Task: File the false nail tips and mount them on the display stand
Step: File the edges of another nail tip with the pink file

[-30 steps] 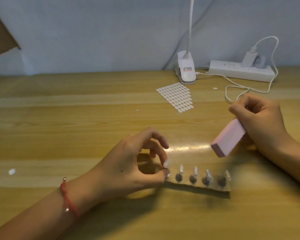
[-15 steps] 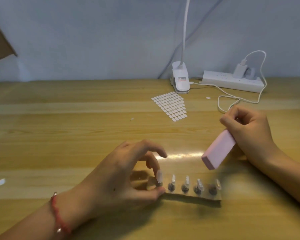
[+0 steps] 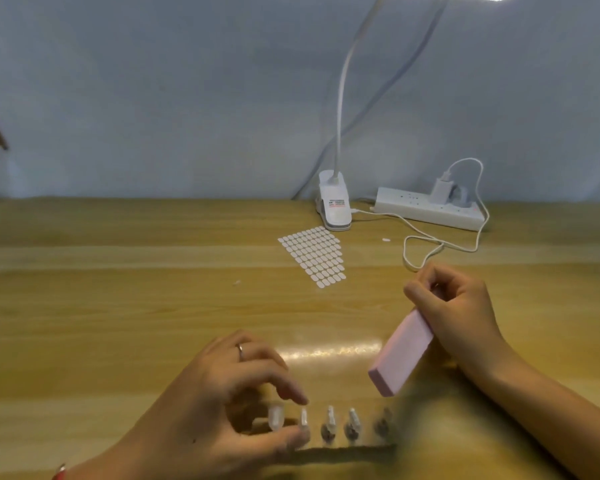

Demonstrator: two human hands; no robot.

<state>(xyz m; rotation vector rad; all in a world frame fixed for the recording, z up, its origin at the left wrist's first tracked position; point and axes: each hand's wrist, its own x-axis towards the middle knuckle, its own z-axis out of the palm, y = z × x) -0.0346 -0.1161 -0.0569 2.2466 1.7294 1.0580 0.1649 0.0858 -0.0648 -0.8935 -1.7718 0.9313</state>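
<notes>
At lower centre, the display stand point(image 3: 352, 432) bearing false nail tips point(image 3: 276, 418) is being touched by the left hand point(image 3: 222, 403), pinch indeterminable; at right, a pink buffer block point(image 3: 400, 355) is being gripped by the right hand point(image 3: 461, 313).

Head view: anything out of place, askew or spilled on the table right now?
Two small white flecks lie loose on the table: one in front of the power strip, the other left of the sticker sheet. They look like pads strayed from it. The display stand is too blurred to judge.
</notes>
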